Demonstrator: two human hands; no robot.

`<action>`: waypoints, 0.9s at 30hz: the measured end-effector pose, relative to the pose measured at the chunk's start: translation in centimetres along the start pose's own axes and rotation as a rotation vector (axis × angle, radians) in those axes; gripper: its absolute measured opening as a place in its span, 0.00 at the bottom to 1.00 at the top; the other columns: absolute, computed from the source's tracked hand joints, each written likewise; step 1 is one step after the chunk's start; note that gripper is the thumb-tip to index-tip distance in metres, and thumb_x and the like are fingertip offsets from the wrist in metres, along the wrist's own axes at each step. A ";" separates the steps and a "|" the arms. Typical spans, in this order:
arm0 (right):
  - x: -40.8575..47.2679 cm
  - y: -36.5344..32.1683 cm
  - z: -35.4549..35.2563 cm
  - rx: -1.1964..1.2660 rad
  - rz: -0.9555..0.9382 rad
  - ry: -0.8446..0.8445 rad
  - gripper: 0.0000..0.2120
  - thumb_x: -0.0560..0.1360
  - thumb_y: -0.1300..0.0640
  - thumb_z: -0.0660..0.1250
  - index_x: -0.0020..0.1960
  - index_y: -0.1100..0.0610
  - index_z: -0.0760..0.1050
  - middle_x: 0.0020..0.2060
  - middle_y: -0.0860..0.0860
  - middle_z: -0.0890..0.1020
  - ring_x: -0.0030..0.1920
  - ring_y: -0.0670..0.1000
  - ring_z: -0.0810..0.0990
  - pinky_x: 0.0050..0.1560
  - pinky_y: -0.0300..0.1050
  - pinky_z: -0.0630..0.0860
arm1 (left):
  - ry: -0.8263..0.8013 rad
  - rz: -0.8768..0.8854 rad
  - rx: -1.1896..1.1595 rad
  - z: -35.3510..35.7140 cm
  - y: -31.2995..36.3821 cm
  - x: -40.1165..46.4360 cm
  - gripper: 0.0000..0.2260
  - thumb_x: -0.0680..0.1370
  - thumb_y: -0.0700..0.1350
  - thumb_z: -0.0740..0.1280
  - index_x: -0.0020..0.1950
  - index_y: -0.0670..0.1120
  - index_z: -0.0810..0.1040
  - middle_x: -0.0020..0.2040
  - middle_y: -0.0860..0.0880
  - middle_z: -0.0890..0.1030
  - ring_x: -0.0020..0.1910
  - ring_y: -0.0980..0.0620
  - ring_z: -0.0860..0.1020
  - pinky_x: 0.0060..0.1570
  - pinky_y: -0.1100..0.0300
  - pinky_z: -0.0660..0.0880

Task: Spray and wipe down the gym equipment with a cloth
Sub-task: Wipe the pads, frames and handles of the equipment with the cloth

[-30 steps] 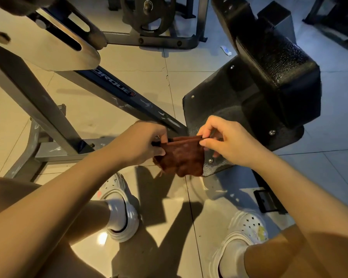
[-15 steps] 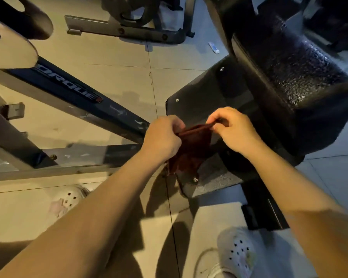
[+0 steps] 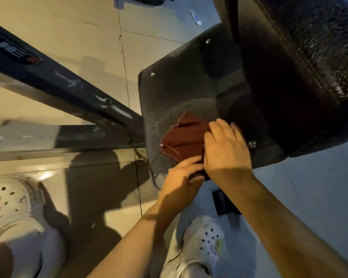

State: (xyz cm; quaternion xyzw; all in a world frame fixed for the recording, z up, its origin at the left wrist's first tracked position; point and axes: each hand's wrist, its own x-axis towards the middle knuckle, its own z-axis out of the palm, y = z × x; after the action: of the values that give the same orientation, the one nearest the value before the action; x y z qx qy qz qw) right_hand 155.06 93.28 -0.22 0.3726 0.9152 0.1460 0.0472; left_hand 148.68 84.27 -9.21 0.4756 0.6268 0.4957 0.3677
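Observation:
A dark red cloth (image 3: 184, 137) lies spread flat on the worn black footplate (image 3: 169, 91) of the gym machine. My right hand (image 3: 227, 151) presses on the cloth's right part with its fingers extended. My left hand (image 3: 181, 178) is at the cloth's near edge, fingers curled and pinching that edge just below my right hand. A black textured pad (image 3: 301, 63) rises over the plate at the upper right. No spray bottle is in view.
A dark frame beam (image 3: 68, 87) and a grey crossbar (image 3: 38, 137) run across the tiled floor at left. My white clogs (image 3: 205, 241) (image 3: 14, 209) stand below the plate. A small black foot (image 3: 223, 201) sits beside my right forearm. A small white item (image 3: 195, 18) lies on the far floor.
The cloth went from hanging between both hands to lying flat on the footplate. My right hand let go its pinch and now presses flat; my left hand moved to the near edge.

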 end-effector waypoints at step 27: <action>10.4 4.1 2.3 -0.210 0.472 -0.041 0.32 0.83 0.43 0.50 0.80 0.56 0.43 0.78 0.61 0.46 0.78 0.61 0.47 0.75 0.57 0.46 | 0.218 -0.420 -0.010 2.4 -4.3 -3.3 0.26 0.83 0.52 0.57 0.79 0.52 0.52 0.79 0.54 0.42 0.78 0.54 0.42 0.71 0.64 0.43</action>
State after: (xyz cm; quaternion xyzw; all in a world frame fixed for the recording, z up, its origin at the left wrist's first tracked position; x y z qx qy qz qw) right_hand 150.77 103.88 -0.89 0.5717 0.7817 0.2395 0.0690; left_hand 150.84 81.51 -14.01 0.2764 0.7455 0.4597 0.3956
